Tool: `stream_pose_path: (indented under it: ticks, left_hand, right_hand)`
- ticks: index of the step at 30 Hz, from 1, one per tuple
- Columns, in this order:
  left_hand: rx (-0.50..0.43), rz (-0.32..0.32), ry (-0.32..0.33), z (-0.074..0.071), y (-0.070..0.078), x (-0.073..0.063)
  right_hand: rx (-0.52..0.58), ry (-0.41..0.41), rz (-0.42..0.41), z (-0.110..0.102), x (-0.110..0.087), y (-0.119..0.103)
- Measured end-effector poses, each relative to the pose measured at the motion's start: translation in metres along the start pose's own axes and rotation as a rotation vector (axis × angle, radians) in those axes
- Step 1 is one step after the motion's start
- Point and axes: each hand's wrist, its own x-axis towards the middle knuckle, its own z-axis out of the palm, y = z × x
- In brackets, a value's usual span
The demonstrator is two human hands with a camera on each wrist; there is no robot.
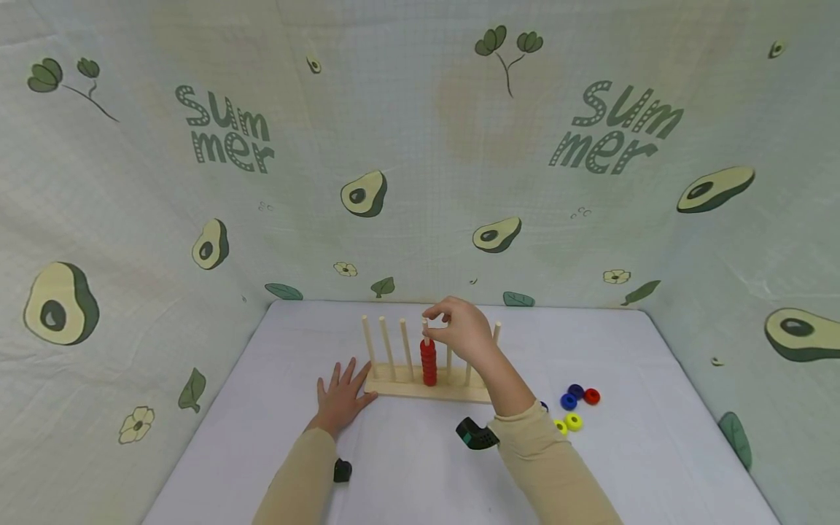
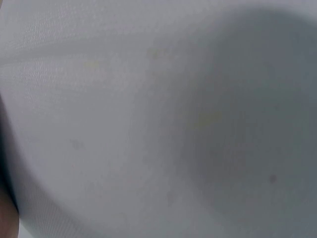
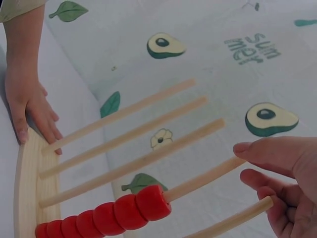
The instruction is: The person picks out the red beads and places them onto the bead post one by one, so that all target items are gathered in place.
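A wooden peg rack (image 1: 400,389) with several upright pegs stands on the table. Several red beads (image 1: 429,362) are stacked on one middle peg, from the base upward; they also show in the right wrist view. At that peg's bare top (image 3: 208,176) is my right hand (image 1: 462,332), thumb and forefinger parted around the tip, with no bead between them. My left hand (image 1: 341,399) lies with spread fingers at the rack's left end, its fingertips touching the base. The left wrist view shows mostly blurred pale cloth.
Right of the rack lie loose beads: a red bead (image 1: 592,396), a blue bead (image 1: 569,402), a dark blue bead (image 1: 575,391) and yellow beads (image 1: 574,421). My right forearm partly covers this group. A patterned cloth (image 1: 420,146) hangs behind and beside the white table (image 1: 407,459).
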Motion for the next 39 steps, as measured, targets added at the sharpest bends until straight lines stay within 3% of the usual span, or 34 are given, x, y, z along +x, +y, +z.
stream_pose_path:
  ticks: [8,17,23,30,39]
  left_hand:
    - [0.018,-0.004,-0.005,0.006,-0.005,0.003]
    - [-0.003,-0.015,-0.027,0.000,0.000,0.001]
    - [0.004,-0.018,-0.039,-0.001,0.002,0.000]
    - [0.020,-0.013,-0.035,0.004,-0.003,0.001]
    - [0.016,-0.025,-0.055,-0.002,0.002,0.000]
  right_hand:
    - [0.165,0.026,-0.031,-0.004,-0.006,0.006]
    - [0.292,0.104,-0.109,-0.013,-0.017,0.011]
    - [0.319,0.142,-0.129,-0.018,-0.030,0.018]
    - [0.316,0.164,-0.085,-0.029,-0.046,0.026]
    - [0.292,0.220,-0.044,-0.038,-0.059,0.043]
